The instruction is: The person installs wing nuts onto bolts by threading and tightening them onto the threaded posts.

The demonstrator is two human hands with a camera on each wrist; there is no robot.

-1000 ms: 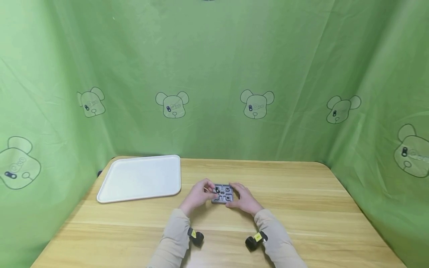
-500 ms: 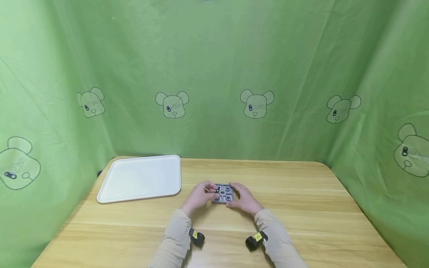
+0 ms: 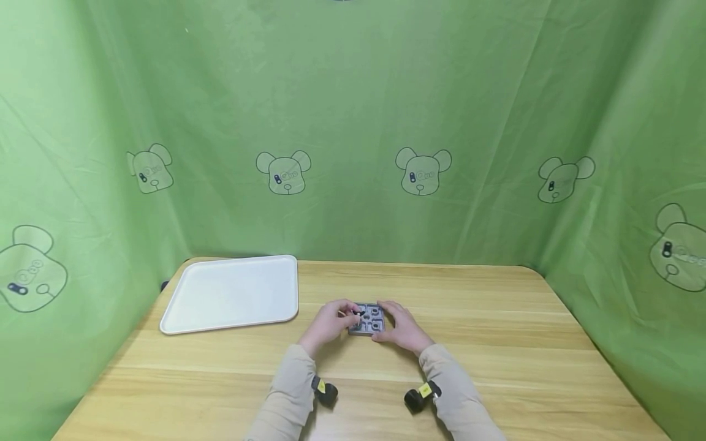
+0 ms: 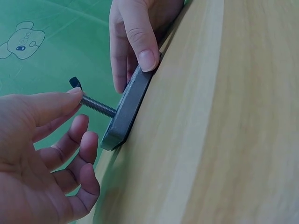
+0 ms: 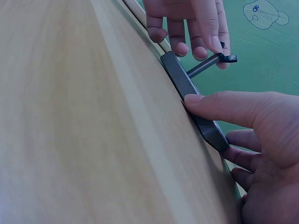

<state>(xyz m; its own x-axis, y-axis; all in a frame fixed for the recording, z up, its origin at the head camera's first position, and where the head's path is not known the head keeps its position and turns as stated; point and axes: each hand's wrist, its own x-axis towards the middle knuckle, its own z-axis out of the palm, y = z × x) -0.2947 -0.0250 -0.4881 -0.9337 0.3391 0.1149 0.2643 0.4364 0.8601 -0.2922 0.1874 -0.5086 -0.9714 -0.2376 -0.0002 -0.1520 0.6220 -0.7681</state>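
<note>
A square grey block with moulded channels and holes on its top lies flat on the table. Out of it rises a wing screw with a long threaded shaft and a black winged head. My left hand pinches that head between thumb and index finger, its other fingers loosely bent below. On the block's right side, my right hand grips the edges, thumb on the near side and fingers on the far side. How deep the shaft sits is hidden inside the block.
A white rectangular tray lies at the back left of the wooden table. Green curtains printed with bear heads stand behind and at both sides.
My left hand has shifted slightly to the right and its fingers have come closer together on the wing screw, whose black head has turned. The right hand and the block stay put.
</note>
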